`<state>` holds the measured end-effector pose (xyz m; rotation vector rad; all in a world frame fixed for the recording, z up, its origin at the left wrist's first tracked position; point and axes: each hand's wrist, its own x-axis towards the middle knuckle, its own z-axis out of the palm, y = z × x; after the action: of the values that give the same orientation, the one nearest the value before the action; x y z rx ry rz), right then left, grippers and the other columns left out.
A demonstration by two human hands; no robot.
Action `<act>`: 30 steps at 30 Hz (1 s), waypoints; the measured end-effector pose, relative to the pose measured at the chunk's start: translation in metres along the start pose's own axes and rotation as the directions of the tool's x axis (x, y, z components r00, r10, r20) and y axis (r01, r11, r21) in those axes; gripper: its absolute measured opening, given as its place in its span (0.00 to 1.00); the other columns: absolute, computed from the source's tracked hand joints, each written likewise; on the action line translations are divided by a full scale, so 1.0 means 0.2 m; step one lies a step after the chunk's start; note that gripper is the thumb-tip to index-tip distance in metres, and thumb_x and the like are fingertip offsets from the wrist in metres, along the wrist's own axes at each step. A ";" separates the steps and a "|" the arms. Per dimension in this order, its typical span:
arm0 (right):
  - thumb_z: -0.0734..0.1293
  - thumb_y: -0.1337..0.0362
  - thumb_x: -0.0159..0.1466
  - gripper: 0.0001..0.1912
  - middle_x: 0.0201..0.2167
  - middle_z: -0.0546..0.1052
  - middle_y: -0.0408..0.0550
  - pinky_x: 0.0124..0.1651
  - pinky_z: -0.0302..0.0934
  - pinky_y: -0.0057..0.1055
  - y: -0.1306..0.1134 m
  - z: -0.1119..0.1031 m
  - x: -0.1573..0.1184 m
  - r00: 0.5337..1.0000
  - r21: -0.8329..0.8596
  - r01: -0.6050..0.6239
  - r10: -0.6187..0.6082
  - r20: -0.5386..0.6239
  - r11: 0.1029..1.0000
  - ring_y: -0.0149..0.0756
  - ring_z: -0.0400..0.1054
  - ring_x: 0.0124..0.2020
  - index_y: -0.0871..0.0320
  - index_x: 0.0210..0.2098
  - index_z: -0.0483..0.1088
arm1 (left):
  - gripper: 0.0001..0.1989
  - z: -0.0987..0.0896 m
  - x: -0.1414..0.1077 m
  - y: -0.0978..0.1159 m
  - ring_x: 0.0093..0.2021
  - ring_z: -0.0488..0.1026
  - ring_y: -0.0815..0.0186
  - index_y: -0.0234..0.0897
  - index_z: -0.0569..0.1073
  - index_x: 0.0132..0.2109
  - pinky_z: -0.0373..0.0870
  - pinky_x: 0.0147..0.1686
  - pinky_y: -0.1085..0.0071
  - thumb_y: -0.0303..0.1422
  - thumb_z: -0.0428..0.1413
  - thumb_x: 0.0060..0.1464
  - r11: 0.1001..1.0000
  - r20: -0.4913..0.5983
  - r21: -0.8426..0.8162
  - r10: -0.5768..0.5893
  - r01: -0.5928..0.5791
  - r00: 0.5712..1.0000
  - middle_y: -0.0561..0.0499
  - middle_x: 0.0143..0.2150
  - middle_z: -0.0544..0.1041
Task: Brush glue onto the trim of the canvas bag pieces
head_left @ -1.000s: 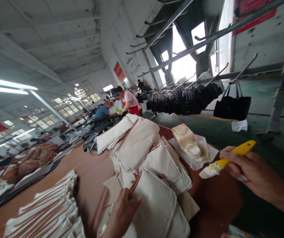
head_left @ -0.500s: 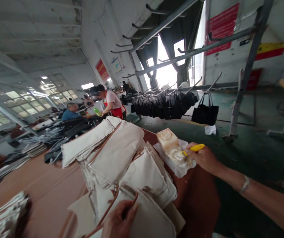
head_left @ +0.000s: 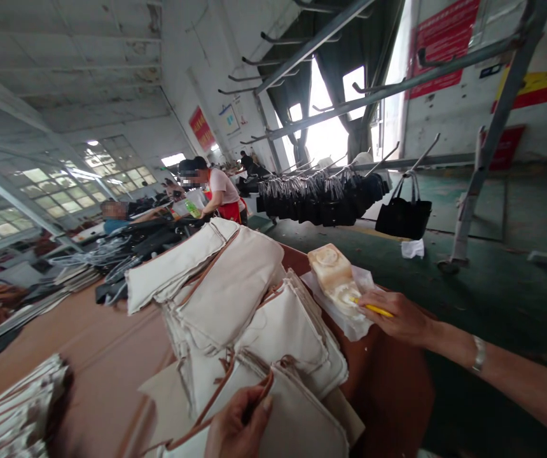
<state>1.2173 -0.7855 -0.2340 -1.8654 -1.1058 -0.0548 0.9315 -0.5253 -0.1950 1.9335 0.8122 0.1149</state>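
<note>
At the bottom centre, my left hand (head_left: 242,420) pinches the brown strip (head_left: 264,388) on the edge of a cream fabric piece (head_left: 302,413). Out to the right, my right hand (head_left: 395,315) holds a yellow-handled brush (head_left: 377,310), its tip at the open end of a stained plastic container (head_left: 333,270). White paste shows around the brush tip. Under the container lies a crumpled white sheet (head_left: 357,327). Cream fabric pieces with brown edging (head_left: 235,286) are piled between and beyond my hands.
More cream pieces (head_left: 16,410) lie at the left of the brown table (head_left: 106,356). A metal rack (head_left: 478,184) with black bags (head_left: 321,203) stands beyond. A person in a red apron (head_left: 219,194) bends over further back.
The brush handle has tilted from pointing up right to pointing down right as my right hand turned. My left hand still pinches the strip. The view has shifted slightly.
</note>
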 end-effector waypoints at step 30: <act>0.69 0.49 0.62 0.20 0.12 0.61 0.33 0.15 0.41 0.21 -0.69 0.20 0.07 0.913 0.778 -0.378 0.343 0.222 0.502 0.22 0.48 0.12 0.60 0.32 0.65 | 0.15 0.09 -0.21 0.12 0.35 0.73 0.66 0.40 0.82 0.39 0.70 0.37 0.75 0.45 0.63 0.51 0.958 -0.056 -0.091 0.269 -0.273 0.961 0.51 0.34 0.79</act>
<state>1.1121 -0.7245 -0.1543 -1.1843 -0.5500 0.6500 0.9191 -0.5696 -0.1726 1.9455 0.5536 0.3569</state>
